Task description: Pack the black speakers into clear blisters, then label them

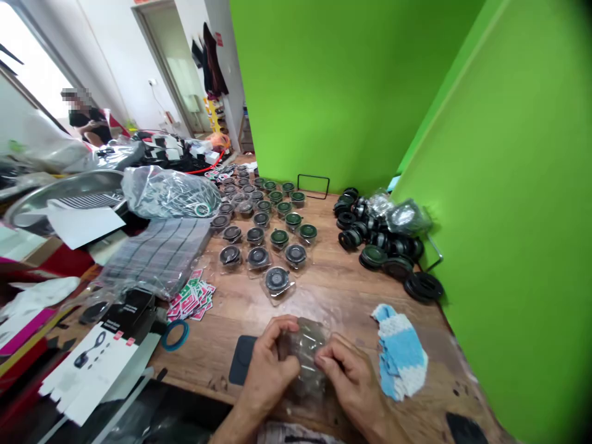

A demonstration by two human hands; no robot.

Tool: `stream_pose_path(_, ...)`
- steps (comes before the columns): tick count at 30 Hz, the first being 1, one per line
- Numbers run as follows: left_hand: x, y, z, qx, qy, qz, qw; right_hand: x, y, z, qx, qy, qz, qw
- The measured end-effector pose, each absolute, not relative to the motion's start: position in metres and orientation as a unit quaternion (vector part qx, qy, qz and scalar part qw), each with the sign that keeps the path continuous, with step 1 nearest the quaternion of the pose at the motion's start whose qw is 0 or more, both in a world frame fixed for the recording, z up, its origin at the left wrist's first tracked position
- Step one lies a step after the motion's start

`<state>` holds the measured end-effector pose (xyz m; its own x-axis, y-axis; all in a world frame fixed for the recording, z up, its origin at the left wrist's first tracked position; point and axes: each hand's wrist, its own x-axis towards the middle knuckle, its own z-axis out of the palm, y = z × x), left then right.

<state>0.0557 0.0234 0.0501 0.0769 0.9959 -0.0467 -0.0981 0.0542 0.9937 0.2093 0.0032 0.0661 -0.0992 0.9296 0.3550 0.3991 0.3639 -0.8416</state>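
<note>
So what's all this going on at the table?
Someone holds a clear plastic piece in both hands, the left hand and right hand on opposite sides of it; whether anything is inside is hard to tell. Beyond it, many dark round items in clear packaging stand across the wooden table. A pile of black round parts lies to the right, with a blue-and-white cloth nearer.
</note>
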Motion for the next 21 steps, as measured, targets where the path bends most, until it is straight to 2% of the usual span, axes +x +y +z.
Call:
stream_pose_path(2,0.049,0.027,0.048,0.405,0.469,0.502,0.603,0.223,0.005,0.074,-0.511,-0.672,0.283,0.455)
stream_pose_path(5,0.039,0.033,0.049,0.338,0.485,0.52,0.617,0.251,0.014,0.085,-0.574,-0.651,0.22,0.446)
stream_pose_path(9,0.042,0.036,0.053,0.348,0.475,0.504,0.632,0.261,0.028,0.09,-0.593,-0.683,0.127,0.406)
stream_pose_path(16,0.065,0.026,0.048,0.452,0.425,0.466,0.631,0.201,0.02,0.074,-0.499,-0.665,0.356,0.426)
stream_pose_path(21,0.062,0.027,0.044,0.424,0.415,0.453,0.666,0.209,0.023,0.058,-0.479,-0.634,0.394,0.462)
